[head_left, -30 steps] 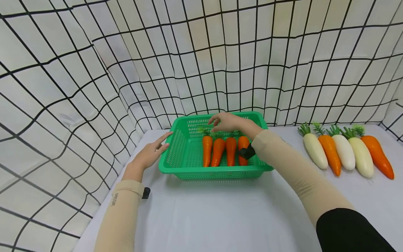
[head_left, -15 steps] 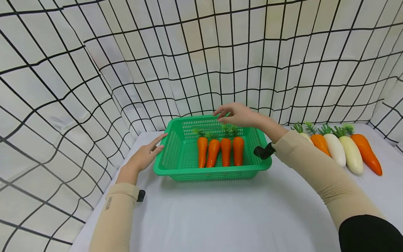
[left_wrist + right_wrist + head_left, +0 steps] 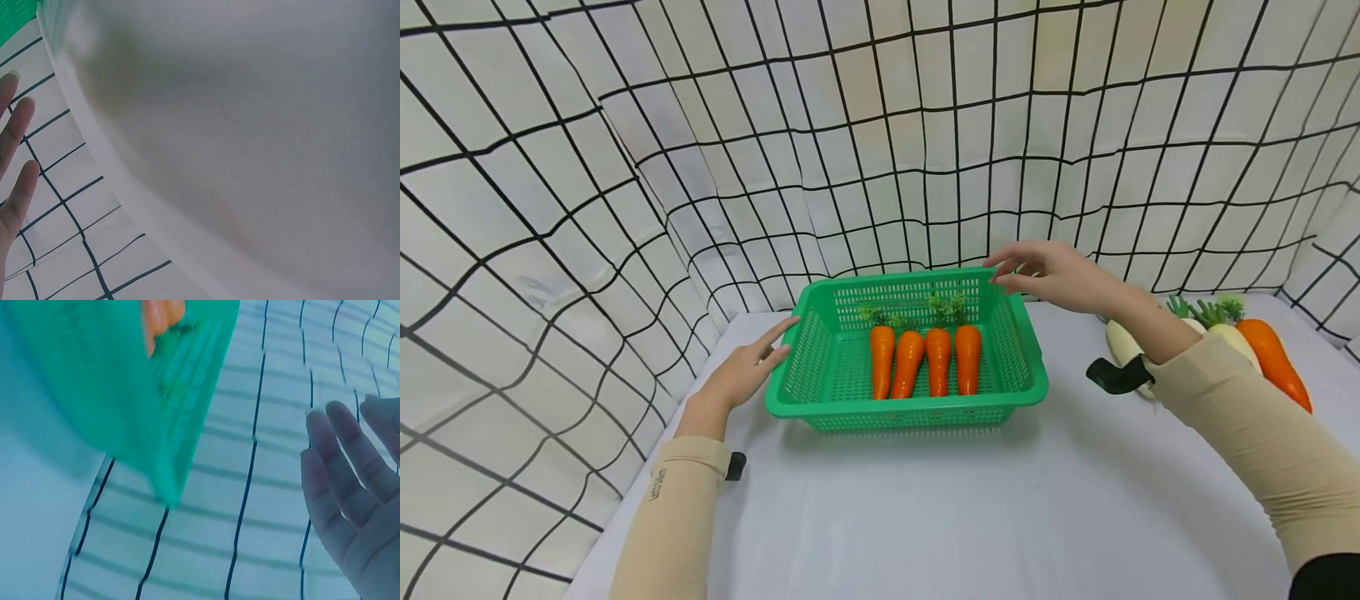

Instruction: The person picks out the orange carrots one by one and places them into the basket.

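A green plastic basket (image 3: 906,410) stands near the back of the table, with several orange carrots (image 3: 909,365) lying side by side in it, leafy tops toward the rear. My left hand (image 3: 736,377) is at the basket's left rim, fingers extended; its fingertips seem to touch the rim. Above the basket's back right corner is my right hand (image 3: 1052,273), its fingers loosely bent and holding nothing. The right wrist view shows that hand (image 3: 356,481) apart from the basket (image 3: 106,381). In the left wrist view the left fingers (image 3: 17,134) are spread beside the green edge.
To the right lie white radishes (image 3: 1123,343) and a large carrot (image 3: 1274,360), partly hidden behind my right forearm. A black grid net (image 3: 925,167) over white cloth rises behind and to the left. White cloth covers the table (image 3: 887,517).
My right hand has lifted from over the carrots and moved right to the basket's back corner. My left hand stays at the left rim. The view shifted slightly at first.
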`<state>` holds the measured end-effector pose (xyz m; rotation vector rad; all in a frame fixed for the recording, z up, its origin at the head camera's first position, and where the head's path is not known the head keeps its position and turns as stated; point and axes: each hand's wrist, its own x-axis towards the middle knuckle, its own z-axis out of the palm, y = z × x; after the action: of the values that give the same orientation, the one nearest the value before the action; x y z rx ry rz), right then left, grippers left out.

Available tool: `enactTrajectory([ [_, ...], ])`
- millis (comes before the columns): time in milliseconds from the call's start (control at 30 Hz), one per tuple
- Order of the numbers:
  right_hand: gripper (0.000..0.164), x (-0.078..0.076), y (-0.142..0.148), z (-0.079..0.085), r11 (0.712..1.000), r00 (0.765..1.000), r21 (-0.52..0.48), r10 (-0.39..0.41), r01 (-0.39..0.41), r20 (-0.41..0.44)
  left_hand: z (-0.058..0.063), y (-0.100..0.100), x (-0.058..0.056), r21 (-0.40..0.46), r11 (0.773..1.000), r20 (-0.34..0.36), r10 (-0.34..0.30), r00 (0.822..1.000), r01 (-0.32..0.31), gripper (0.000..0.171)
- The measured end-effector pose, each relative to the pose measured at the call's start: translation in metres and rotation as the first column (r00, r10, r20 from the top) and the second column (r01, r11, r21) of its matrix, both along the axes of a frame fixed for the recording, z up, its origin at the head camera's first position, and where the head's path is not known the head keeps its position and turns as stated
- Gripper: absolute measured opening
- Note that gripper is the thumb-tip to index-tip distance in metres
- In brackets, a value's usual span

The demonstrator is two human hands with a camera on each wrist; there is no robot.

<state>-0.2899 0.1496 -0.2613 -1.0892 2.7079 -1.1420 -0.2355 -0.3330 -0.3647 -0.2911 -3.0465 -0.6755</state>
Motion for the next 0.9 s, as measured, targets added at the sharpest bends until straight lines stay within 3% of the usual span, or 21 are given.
enactTrajectory([
  [400,0.033,0.009,0.078,-0.010,0.981,0.987,0.109,-0.162,0.161,0.001,-0.001,0.002,-0.001,0.004,1.000,-0.007,-0.022,1.000,0.022,0.060],
  [567,0.036,0.004,0.109,-0.023,0.957,0.968,0.162,-0.250,0.241,0.036,-0.001,0.002,-0.001,0.003,1.000,-0.006,-0.018,1.000,0.018,0.060],
  [733,0.039,0.000,0.136,-0.038,0.951,0.956,0.165,-0.279,0.261,0.095,-0.001,0.002,-0.001,0.011,1.000,-0.008,-0.014,1.000,0.014,0.060],
  [900,0.045,-0.004,0.157,-0.054,0.926,0.935,0.250,-0.325,0.284,0.140,-0.002,0.002,-0.001,0.015,1.000,-0.005,-0.011,1.000,0.011,0.060],
])
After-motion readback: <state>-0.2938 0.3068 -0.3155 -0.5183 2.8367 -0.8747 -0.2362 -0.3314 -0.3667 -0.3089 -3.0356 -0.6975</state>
